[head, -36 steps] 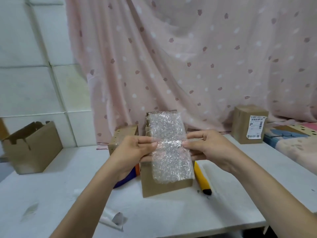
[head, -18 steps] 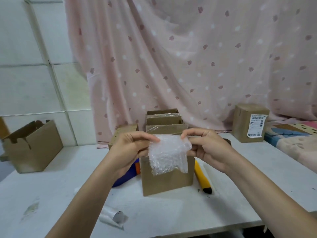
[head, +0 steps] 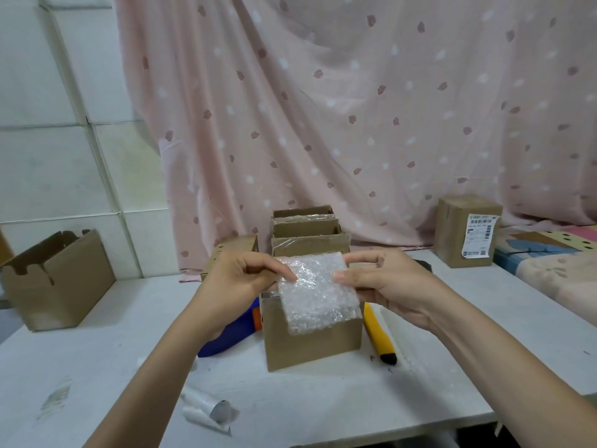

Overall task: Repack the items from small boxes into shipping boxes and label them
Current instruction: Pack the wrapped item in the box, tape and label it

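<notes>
My left hand (head: pixel 239 282) and the bubble wrap (head: pixel 318 292) I hold cover the top opening of the shipping box (head: pixel 311 341); its contents cannot be seen. The blue object (head: pixel 226 337) beside it is mostly behind my left forearm. Print on the label (head: pixel 478 236) of the sealed box (head: pixel 452 231) is too small to read. The frame cuts off the open carton (head: pixel 55 279) at left.

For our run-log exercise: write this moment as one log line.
left hand: pinches bubble wrap | right hand: pinches bubble wrap | wrap: above open shipping box | labelled box: far right
</notes>
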The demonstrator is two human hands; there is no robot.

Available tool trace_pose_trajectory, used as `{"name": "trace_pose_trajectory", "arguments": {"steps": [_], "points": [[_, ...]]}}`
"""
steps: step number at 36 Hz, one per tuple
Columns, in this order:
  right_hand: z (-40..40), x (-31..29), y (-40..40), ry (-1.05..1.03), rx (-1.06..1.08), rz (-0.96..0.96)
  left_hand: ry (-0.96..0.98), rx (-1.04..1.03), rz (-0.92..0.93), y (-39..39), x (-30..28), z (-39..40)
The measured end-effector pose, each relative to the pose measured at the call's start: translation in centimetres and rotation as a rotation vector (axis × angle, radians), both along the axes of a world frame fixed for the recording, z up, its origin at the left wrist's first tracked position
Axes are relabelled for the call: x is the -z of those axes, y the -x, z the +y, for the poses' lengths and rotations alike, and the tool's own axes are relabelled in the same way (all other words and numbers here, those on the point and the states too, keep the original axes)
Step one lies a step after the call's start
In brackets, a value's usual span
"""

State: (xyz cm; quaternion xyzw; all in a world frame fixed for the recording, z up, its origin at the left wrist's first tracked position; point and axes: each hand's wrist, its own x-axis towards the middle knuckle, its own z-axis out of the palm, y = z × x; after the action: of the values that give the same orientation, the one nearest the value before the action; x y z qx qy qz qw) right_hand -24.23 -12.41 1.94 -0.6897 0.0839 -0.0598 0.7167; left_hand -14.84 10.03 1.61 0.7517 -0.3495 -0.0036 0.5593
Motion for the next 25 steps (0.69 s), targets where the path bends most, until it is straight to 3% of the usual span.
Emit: {"name": "trace_pose_trajectory", "arguments": {"steps": [3, 9, 13, 25], "points": [[0.3, 0.0, 0.0, -0.013, 0.031, -0.023, -0.006, 0.010, 0.043, -0.2, -0.2, 0.1], [0.9, -0.2, -0.1, 0.052, 0.153, -0.122, 0.227, 0.017, 0.339, 0.2, -0.8, -1.2], [1.2, -0.7, -0.4, 0.075, 0.188, -0.156, 0.032, 0.036, 0.312, 0.0, -0.4, -1.6], [0.7, -1.3, -0.5, 0.180, 0.047, -0.066, 0.192, -0.036, 0.334, -0.1, -0.6, -2.1]]}}
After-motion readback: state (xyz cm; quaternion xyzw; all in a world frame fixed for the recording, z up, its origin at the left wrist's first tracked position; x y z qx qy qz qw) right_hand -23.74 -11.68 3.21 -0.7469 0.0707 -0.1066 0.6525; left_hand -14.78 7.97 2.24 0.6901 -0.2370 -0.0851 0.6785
